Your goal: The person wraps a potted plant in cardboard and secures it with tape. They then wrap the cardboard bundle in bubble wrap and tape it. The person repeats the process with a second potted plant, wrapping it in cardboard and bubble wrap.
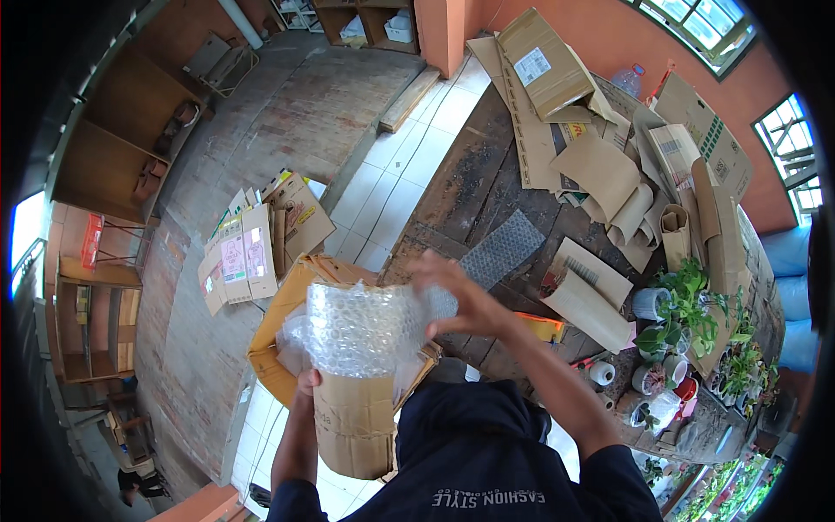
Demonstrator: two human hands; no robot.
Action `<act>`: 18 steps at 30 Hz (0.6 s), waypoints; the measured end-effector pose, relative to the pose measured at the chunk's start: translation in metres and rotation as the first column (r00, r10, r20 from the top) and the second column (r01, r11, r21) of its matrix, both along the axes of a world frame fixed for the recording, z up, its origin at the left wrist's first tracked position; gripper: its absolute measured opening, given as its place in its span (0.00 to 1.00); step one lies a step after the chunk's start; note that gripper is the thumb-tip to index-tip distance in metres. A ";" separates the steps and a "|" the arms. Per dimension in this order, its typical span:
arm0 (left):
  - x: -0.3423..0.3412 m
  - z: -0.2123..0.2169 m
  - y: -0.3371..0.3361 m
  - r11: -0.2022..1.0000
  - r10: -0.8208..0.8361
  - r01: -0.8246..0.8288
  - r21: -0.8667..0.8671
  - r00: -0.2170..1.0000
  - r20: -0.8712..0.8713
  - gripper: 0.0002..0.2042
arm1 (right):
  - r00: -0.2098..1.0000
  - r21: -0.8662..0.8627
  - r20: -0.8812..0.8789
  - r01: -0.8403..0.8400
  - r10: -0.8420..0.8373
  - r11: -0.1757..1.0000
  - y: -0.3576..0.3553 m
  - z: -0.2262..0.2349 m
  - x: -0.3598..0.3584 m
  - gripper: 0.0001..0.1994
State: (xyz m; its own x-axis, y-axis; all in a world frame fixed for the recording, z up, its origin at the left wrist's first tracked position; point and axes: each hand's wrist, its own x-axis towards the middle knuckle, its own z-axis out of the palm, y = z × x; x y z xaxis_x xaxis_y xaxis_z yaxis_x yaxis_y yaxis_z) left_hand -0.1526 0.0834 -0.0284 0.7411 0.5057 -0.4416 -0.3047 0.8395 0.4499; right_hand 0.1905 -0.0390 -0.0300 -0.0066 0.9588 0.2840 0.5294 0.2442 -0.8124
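In front of my body is a bundle wrapped in brown cardboard, its upper part covered with clear bubble wrap. My left hand is closed on the bundle's left side, where cardboard and bubble wrap meet; most of its fingers are hidden. My right hand is just right of the bubble wrap, thumb and fingers apart in a curve, the fingertips slightly blurred. Behind the bundle stands an open cardboard box with clear plastic at its mouth. A flat bubble wrap strip lies on the table beyond my right hand.
The dark wooden table carries stacked cardboard pieces, an orange-yellow tool, a white roll and potted plants. Folded cartons lie on the wooden floor at left. Wooden shelves line the left wall.
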 end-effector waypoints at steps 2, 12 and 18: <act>0.005 0.001 -0.003 1.000 -0.025 0.025 0.004 1.000 0.005 0.64 | 0.974 -0.175 -0.193 -0.155 0.120 0.972 -0.003 -0.002 -0.007 0.27; -0.007 0.005 -0.019 0.949 -0.315 0.316 -0.014 0.947 0.057 0.66 | 0.946 -0.418 -0.313 -0.215 0.082 0.883 -0.008 -0.067 -0.010 0.15; 0.054 0.044 -0.031 0.466 -0.848 0.835 0.292 0.515 -0.121 0.68 | 0.930 0.045 0.234 0.281 -0.284 0.959 0.050 -0.088 -0.032 0.10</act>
